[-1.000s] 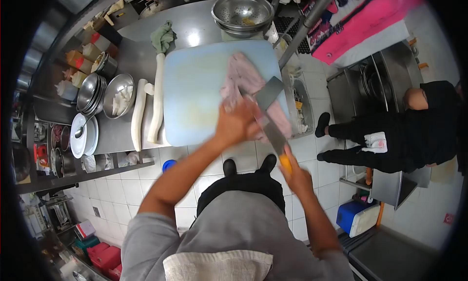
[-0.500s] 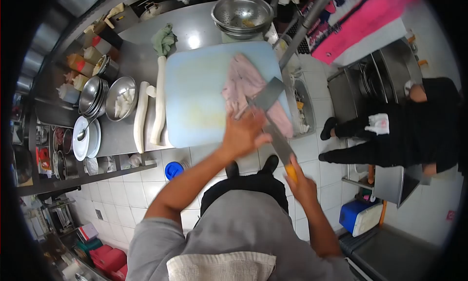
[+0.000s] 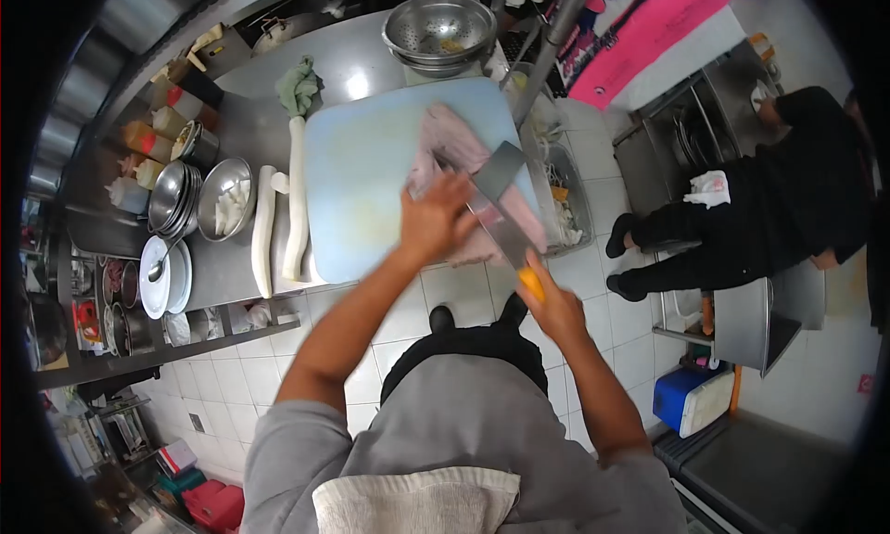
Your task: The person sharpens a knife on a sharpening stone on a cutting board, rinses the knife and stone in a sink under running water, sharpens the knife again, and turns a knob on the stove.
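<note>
Left side of worktop point(image 3: 255, 98): cut white pieces point(image 3: 232, 206) in metal bowl point(image 3: 220, 173); two long white roots point(image 3: 265, 237) beside the cutting board point(image 3: 348, 182) remain largely whole. Pink meat point(image 3: 452, 131) lies on the board's right side, still a broad piece, cutting judged unfinished; left hand point(image 3: 434, 226) at its near edge, fingers part-bent, grip cannot be told. Loose broad blade point(image 3: 499, 169) rests across meat; right hand point(image 3: 561, 313) closed round the knife's yellow handle point(image 3: 531, 283).

The blurred left hand point(image 3: 434, 221) covers part of the pink meat point(image 3: 452, 133). The right hand point(image 3: 559, 310) hides part of the yellow handle point(image 3: 531, 283), and the bottom edge cuts off the pale towel point(image 3: 415, 504).
</note>
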A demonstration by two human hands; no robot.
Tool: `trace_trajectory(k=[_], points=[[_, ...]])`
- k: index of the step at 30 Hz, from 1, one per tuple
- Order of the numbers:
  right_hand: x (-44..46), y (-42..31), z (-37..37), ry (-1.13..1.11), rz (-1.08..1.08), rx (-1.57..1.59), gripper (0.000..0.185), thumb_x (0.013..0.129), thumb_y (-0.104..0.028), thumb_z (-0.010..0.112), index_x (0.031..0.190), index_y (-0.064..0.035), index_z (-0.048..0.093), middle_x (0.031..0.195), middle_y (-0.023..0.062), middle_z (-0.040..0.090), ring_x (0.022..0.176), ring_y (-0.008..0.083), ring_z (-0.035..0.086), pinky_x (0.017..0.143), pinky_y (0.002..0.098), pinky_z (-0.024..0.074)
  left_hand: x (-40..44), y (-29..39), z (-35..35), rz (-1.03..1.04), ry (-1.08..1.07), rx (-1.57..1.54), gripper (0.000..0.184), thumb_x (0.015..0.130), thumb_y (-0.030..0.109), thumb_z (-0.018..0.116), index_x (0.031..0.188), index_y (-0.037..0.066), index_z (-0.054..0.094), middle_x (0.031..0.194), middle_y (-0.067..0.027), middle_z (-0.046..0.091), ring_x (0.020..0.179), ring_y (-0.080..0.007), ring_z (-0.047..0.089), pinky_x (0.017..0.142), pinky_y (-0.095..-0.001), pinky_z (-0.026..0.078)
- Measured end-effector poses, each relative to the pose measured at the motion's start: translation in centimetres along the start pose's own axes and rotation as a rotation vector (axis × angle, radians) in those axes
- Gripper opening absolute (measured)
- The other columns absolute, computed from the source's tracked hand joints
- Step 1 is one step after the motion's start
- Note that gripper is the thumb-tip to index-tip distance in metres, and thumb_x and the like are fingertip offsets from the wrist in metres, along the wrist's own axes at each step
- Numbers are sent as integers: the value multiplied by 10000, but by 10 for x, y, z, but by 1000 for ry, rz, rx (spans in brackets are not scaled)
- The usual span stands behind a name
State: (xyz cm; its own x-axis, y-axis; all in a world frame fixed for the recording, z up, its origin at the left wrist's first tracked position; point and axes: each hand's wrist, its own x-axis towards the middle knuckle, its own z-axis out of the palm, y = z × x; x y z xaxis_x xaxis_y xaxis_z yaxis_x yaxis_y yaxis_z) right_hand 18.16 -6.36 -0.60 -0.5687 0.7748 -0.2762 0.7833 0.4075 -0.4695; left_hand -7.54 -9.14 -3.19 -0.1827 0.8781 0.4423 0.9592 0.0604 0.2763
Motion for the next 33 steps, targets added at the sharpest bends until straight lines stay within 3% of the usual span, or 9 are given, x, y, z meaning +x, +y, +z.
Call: trace_trajectory(k=[4, 5, 7, 9, 17, 23, 27, 29, 33], points=[[17, -6, 0, 59, -63, 28, 643, 856, -337, 643, 1423, -297, 343, 946, 174, 673, 769, 423, 631, 677, 477, 505, 16, -17, -4, -41, -88, -22, 385, 831, 424, 632, 1103, 156, 673, 1305, -8, 570, 1252, -179, 488, 988, -578, 281], [-2, 10, 8, 114, -113, 35, 655, 862, -387, 629, 1433, -314, 317, 820, 181, 676, 715, 410, 639, 647, 483, 503, 2, -5, 0, -15, -69, -40, 376, 816, 420, 648, 1084, 158, 677, 1295, -7, 577, 1245, -183, 494, 989, -572, 284], [-53, 29, 7, 4, -4, 71, 673, 848, -373, 657, 1434, -291, 336, 879, 155, 691, 735, 375, 661, 655, 451, 520, -32, 35, -2, 60, -31, -60, 366, 790, 411, 674, 1056, 161, 681, 1276, -6, 588, 1236, -189, 502, 989, -563, 286], [-91, 48, 9, 105, -122, 88, 719, 826, -320, 701, 1442, -229, 342, 901, 143, 698, 723, 331, 679, 637, 405, 541, -45, 49, -9, 104, -11, -57, 363, 779, 406, 684, 1048, 162, 680, 1269, -5, 592, 1234, -192, 504, 990, -560, 285], [23, -3, 1, 72, -79, 13, 654, 857, -368, 639, 1429, -322, 326, 791, 208, 658, 768, 408, 637, 676, 472, 499, 23, -38, -4, -58, -72, -17, 409, 810, 431, 654, 1103, 147, 670, 1291, -30, 577, 1256, -176, 487, 983, -581, 287], [-62, 43, 5, 98, -82, 193, 631, 855, -378, 637, 1419, -328, 358, 824, 185, 670, 772, 406, 641, 681, 465, 508, -49, 56, -9, 124, -94, -67, 522, 769, 543, 641, 1135, 171, 638, 1296, -12, 553, 1269, -225, 445, 1000, -626, 269], [17, -9, 3, -8, -13, 74, 625, 863, -382, 623, 1424, -304, 358, 841, 205, 665, 780, 415, 637, 686, 477, 502, 1, -20, 0, -51, -132, 63, 497, 832, 535, 579, 1168, 173, 631, 1324, -8, 541, 1303, -185, 419, 1012, -652, 246], [69, -42, 0, 93, -164, 82, 618, 869, -382, 613, 1424, -308, 351, 834, 215, 659, 804, 431, 628, 696, 492, 494, 39, -71, -5, -146, -205, 35, 464, 872, 514, 542, 1182, 180, 629, 1344, -2, 532, 1317, -164, 409, 1005, -667, 244], [47, -33, 2, 63, -90, 51, 612, 871, -376, 613, 1421, -296, 356, 860, 214, 660, 821, 425, 629, 695, 482, 495, 19, -54, -1, -64, -143, 41, 448, 879, 492, 542, 1191, 182, 624, 1362, -3, 520, 1310, -168, 423, 1000, -667, 247]])
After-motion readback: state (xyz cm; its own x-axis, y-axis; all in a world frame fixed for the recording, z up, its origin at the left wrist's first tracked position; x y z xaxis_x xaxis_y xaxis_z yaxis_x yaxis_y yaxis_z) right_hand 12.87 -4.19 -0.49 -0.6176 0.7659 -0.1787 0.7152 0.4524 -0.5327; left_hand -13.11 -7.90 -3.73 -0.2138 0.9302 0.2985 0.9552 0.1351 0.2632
